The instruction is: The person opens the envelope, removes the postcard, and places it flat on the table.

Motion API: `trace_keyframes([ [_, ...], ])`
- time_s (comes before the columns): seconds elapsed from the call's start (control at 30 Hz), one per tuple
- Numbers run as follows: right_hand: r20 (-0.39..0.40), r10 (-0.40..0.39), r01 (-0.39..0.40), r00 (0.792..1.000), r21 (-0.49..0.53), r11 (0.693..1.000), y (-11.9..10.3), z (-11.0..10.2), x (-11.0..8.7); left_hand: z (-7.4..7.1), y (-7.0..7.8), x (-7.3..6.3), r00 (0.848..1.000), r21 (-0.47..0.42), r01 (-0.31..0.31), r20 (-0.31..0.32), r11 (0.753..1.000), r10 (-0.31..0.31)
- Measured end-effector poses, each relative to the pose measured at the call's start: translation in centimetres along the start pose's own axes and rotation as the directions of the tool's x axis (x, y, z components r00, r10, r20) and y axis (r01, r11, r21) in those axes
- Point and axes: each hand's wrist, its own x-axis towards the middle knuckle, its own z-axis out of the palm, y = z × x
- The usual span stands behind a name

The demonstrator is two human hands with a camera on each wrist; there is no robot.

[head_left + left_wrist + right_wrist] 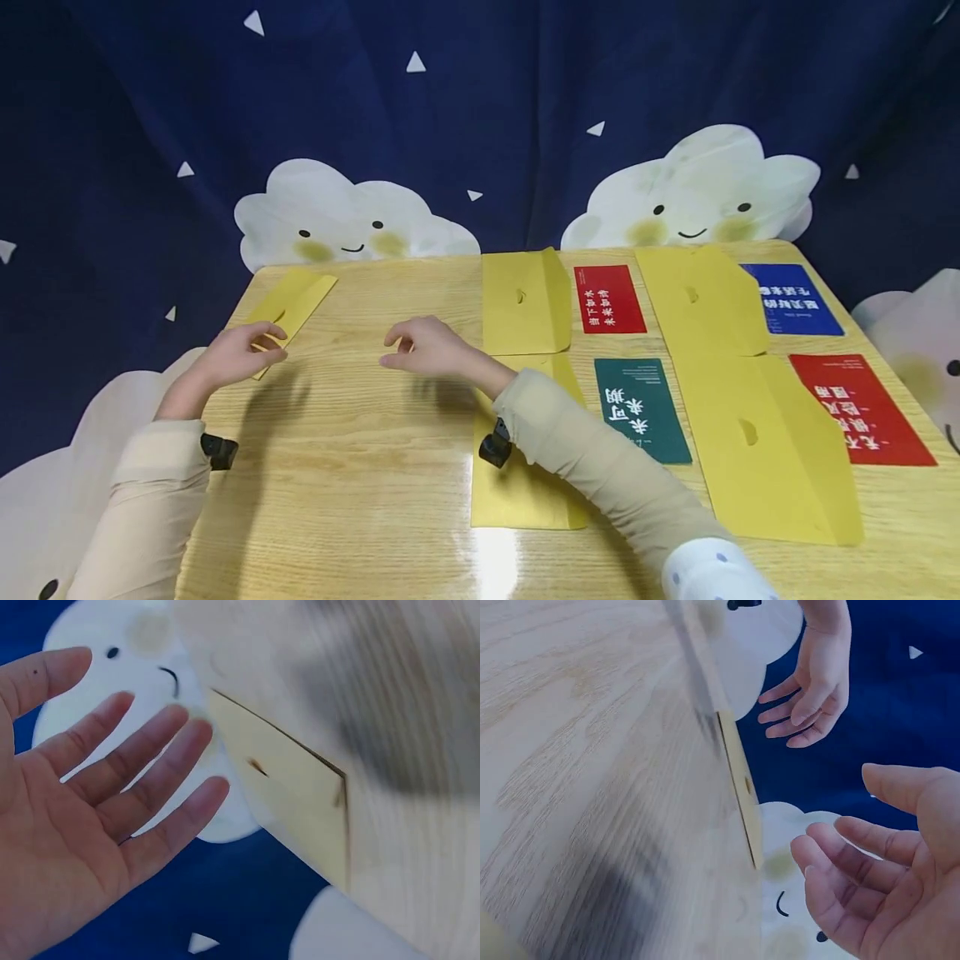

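My left hand [234, 357] hovers at the table's left side, over the near end of a yellow envelope [303, 298] that lies slanted there. In the left wrist view, the fingers [150, 766] are spread and hold nothing, with the envelope [289, 787] beyond them. Over the middle of the table is my right hand [437, 348], its fingers loosely bent around nothing. The right wrist view has that hand [900, 892] with relaxed fingers, and the left hand [823, 679] farther back. Between right forearm and table lies another yellow envelope [517, 492], partly covered by the arm.
More yellow envelopes lie at centre back [517, 312] and right [765, 467]. Between and beside them are a small red card [611, 300], a green card [645, 408], a blue card [806, 304] and a larger red card [885, 408]. A dark blue cloud-patterned cloth [480, 108] hangs behind.
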Motion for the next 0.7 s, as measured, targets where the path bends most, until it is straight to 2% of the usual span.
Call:
trace_keyframes([
  [0.2,0.039,0.043,-0.039,0.998,-0.1,0.994,-0.4,1.5,2.2,0.0,-2.0,0.6,0.996,0.07,0.091,-0.025,0.993,-0.09],
  [0.3,0.054,0.059,-0.049,0.997,-0.173,0.984,-0.1,2.2,3.1,0.2,-2.9,1.2,0.993,0.08,0.113,-0.04,0.99,-0.11],
  [0.47,0.077,0.043,-0.017,0.996,-0.309,0.951,0.7,3.4,4.1,0.7,-4.1,1.9,0.989,0.078,0.137,-0.064,0.987,-0.132],
  [0.7,0.116,0.024,0.028,0.993,-0.423,0.906,0.9,5.0,5.2,0.9,-5.4,2.5,0.98,0.112,0.199,-0.039,0.974,-0.196],
])
